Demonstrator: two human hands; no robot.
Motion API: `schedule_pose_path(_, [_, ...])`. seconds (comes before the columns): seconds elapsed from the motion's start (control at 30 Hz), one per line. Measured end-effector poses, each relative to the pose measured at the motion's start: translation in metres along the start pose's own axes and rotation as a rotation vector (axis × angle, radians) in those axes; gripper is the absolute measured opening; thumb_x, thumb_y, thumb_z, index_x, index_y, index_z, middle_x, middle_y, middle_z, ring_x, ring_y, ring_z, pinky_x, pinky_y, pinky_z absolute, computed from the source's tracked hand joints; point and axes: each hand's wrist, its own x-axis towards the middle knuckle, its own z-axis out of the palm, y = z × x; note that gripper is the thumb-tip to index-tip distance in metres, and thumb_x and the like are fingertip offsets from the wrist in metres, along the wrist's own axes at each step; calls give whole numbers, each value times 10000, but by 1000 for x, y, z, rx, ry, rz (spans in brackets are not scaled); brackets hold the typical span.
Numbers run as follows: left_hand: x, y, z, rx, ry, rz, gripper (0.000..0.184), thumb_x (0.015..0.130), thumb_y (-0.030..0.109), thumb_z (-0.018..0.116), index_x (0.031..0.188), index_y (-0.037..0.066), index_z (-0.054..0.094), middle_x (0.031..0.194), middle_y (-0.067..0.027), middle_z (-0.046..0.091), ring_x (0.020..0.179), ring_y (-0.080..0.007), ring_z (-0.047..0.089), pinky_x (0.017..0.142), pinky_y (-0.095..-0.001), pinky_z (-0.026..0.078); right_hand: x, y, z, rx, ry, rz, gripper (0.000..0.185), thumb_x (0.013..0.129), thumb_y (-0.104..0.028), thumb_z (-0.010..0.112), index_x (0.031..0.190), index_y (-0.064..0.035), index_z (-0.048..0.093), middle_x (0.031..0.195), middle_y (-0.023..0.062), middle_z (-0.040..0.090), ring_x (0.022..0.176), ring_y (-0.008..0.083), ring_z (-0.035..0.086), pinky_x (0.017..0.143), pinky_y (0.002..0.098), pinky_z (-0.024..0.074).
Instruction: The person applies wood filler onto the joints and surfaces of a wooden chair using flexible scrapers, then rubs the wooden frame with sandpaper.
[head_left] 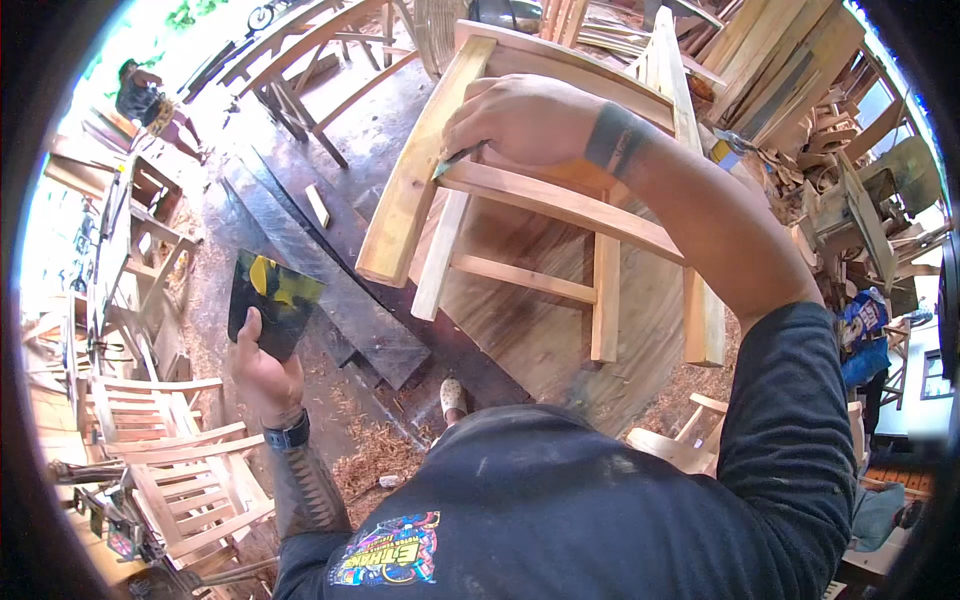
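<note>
My left hand (265,375) is closed on the edge of a dark, flat square plate (275,312) with a bright yellow patch on its face, its thumb on top. My right hand (515,115) reaches across a wooden chair frame (420,170), fingers pinched on a small thin flat tool (446,167) with a greenish tip. That tip touches the frame where a rail (560,205) meets the thick leg. Most of the tool is hidden by my fingers. The frame lies tipped over on a brown wooden surface (510,320).
Dark boards (320,270) lie on the floor to the left, with wood shavings (385,455) around. Slatted chairs (190,480) stand at the lower left. Stacked planks and offcuts (840,160) fill the right side. Another person (150,105) is at the far upper left.
</note>
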Motion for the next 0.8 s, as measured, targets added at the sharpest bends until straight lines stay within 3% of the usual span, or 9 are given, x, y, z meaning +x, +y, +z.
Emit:
schedule_pose_path(0.07, [1,1,6,-82,60,18,449,865,2,726,1310,-23,670,1115,-229,754,1005,-342,742,912,-402,563,1,-2,-1,14,15,5,546,772,-2,629,1250,-232,760,1157,69,755,1165,296,657,1031,436,531])
schedule_pose_path(0.23, [-7,-16,17,-412,91,-171,366,909,-9,709,1274,-28,682,1101,-226,754,1020,-277,738,909,-371,569,-5,-7,9,1,-6,-12,504,827,-29,558,1230,-243,772,1154,68,762,1156,310,663,1026,440,532])
schedule_pose_path(0.37, [8,11,15,-1386,178,-814,320,937,8,702,1251,-51,682,1136,-237,744,1035,-271,735,924,-365,570,-7,-6,11,34,-19,33,454,881,-73,528,1223,-234,780,1195,62,761,1164,301,663,1033,435,529])
schedule_pose_path(0.47, [13,16,14,-1394,200,-817,321,950,47,695,1243,-83,672,1188,-246,730,1054,-272,732,927,-365,571,-22,-19,4,185,3,49,472,858,37,590,1236,-170,782,1309,27,739,1201,266,655,1096,421,494])
schedule_pose_path(0.53, [8,12,20,-1131,194,-707,346,936,44,706,1253,-90,666,1190,-244,729,1065,-275,729,938,-371,568,-43,-19,2,173,11,21,475,848,51,591,1226,-160,787,1305,28,742,1198,269,659,1091,415,501])
schedule_pose_path(0.63, [9,1,24,-1094,171,-664,386,899,12,731,1269,-78,669,1154,-236,731,1058,-285,725,947,-382,565,-84,-26,-2,175,26,22,410,880,-10,658,1234,-172,789,1287,30,750,1172,278,662,1067,403,522])
schedule_pose_path(0.7, [11,6,28,-820,140,-429,415,874,-13,744,1280,-63,673,1125,-233,732,1046,-297,724,950,-388,563,-111,-39,-16,170,22,70,381,900,-58,692,1248,-182,785,1283,32,752,1162,283,662,1053,401,529])
schedule_pose_path(0.77, [14,23,24,-168,100,48,441,853,-34,751,1288,-50,675,1105,-233,731,1033,-313,723,954,-390,560,-141,-47,-21,182,-8,153,344,921,-129,727,1254,-195,782,1277,34,754,1155,294,659,1048,407,530])
schedule_pose_path(0.8, [17,24,29,-214,100,5,430,859,-36,738,1285,-43,679,1109,-229,735,1029,-325,724,953,-381,558,-154,-52,-27,190,-31,203,338,922,-140,731,1251,-195,784,1274,33,755,1155,292,659,1047,408,531])
